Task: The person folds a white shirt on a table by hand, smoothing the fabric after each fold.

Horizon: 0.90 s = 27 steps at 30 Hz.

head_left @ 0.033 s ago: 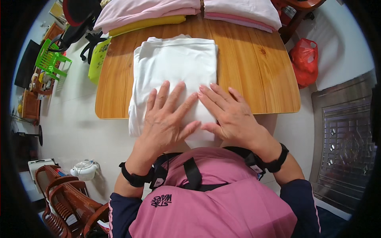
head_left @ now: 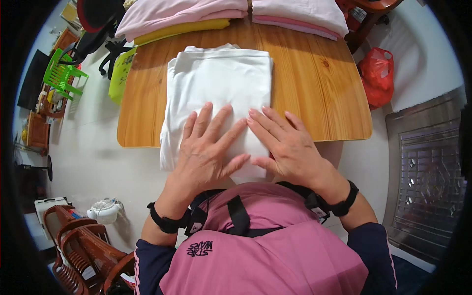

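Observation:
A folded white garment (head_left: 221,73) lies on the wooden table (head_left: 319,88), its near end hanging over the front edge towards me. My left hand (head_left: 209,147) rests palm down on its near half with the fingers spread. To its right, my right hand (head_left: 285,142) lies flat over the garment's near right side, fingers stretched out. The two index fingertips almost meet over the cloth. Neither hand grips anything. What kind of garment it is cannot be told from the folds.
Folded pink and yellow cloths (head_left: 182,22) are stacked at the table's far left, with a pink and white pile (head_left: 300,19) at the far right. A red plastic bag (head_left: 378,78) is beyond the right edge. Wooden chairs (head_left: 88,246) stand at lower left.
The white garment has shifted slightly to the right and towards me. Both hands have moved a little the same way, still flat on it.

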Each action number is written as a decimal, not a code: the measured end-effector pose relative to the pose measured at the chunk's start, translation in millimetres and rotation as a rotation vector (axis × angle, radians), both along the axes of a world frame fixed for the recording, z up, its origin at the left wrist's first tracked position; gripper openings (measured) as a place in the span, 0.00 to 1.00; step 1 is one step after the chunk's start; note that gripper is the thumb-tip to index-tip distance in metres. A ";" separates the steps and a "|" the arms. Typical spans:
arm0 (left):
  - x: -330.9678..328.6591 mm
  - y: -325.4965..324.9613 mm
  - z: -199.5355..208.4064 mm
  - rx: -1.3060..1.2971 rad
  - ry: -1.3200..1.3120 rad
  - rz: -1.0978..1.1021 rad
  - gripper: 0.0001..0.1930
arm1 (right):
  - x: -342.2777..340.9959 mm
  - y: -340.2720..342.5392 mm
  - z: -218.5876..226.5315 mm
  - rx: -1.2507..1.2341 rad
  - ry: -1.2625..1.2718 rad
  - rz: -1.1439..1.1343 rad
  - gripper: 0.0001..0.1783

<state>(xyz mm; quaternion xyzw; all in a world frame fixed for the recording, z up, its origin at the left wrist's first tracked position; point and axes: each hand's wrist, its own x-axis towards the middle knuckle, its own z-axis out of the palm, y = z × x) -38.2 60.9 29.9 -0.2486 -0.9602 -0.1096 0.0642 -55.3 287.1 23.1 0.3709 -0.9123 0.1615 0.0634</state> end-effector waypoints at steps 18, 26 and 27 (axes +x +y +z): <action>-5.1 -17.8 -3.2 0.132 -0.009 -0.058 0.25 | -58.2 13.8 -9.2 0.010 0.136 -0.191 0.38; -23.0 -46.1 2.8 -0.028 0.075 0.121 0.21 | -12.6 20.6 4.1 0.101 0.191 -0.198 0.43; -29.2 -48.1 4.0 -0.033 0.061 0.099 0.21 | -6.9 21.7 5.7 0.125 0.209 -0.196 0.44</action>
